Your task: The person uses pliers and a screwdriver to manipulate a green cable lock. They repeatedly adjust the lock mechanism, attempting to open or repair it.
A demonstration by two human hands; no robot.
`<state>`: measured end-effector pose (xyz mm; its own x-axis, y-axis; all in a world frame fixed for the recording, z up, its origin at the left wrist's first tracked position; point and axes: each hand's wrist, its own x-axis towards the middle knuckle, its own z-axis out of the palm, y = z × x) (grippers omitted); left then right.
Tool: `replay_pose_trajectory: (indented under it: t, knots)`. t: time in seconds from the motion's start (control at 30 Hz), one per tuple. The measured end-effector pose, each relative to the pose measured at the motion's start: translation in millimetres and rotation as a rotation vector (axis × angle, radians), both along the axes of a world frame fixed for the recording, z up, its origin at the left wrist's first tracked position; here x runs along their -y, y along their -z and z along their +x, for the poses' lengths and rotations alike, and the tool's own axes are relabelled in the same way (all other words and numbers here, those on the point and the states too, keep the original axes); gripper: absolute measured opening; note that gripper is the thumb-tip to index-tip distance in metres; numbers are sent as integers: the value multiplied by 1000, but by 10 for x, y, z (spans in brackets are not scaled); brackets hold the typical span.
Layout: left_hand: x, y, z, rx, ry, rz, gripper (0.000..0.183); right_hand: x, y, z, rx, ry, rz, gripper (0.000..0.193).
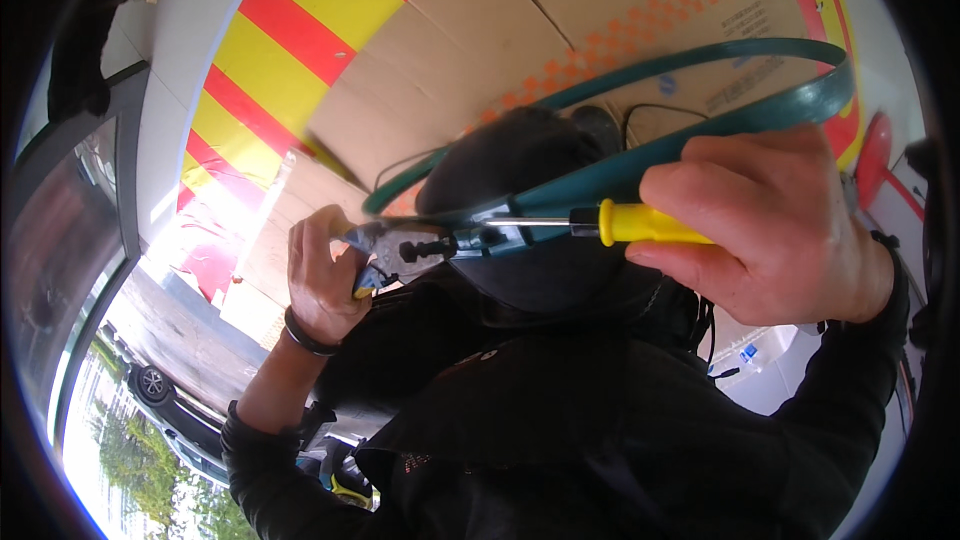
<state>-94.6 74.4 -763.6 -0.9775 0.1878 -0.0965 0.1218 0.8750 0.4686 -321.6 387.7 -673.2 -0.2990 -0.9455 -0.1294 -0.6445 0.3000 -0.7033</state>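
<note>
My left hand is closed round the handles of a pair of pliers, whose jaws reach a metal clip on a wide green strap. My right hand grips a screwdriver by its yellow handle. Its thin shaft points left, with the tip at the clip; whether it sits under the metal I cannot tell. The strap bends into a long loop reaching to the upper right, and part of it passes behind my right hand. Below the clip lies my black-clothed leg.
Flattened cardboard with orange checks covers the floor ahead, beside red and yellow stripes. A dark-framed glass panel stands at the left. Beyond it, a car shows at lower left. A red object is at the far right.
</note>
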Motion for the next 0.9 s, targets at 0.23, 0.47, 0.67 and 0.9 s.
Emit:
replay_pose_trajectory:
  t: [0.23,0.47,0.67,0.9]
  knots:
    - [73,19,6,-14,16,-3,24,80,-49,100,9,29,37,35]
    - [97,29,13,-24,5,-6,20,123,8,146,43,75,39,30]
    - [122,38,-1,-50,42,-7,23,104,-8,150,180,121,100,25]
    - [118,32,-33,-51,50,-5,24,53,26,176,282,170,101,22]
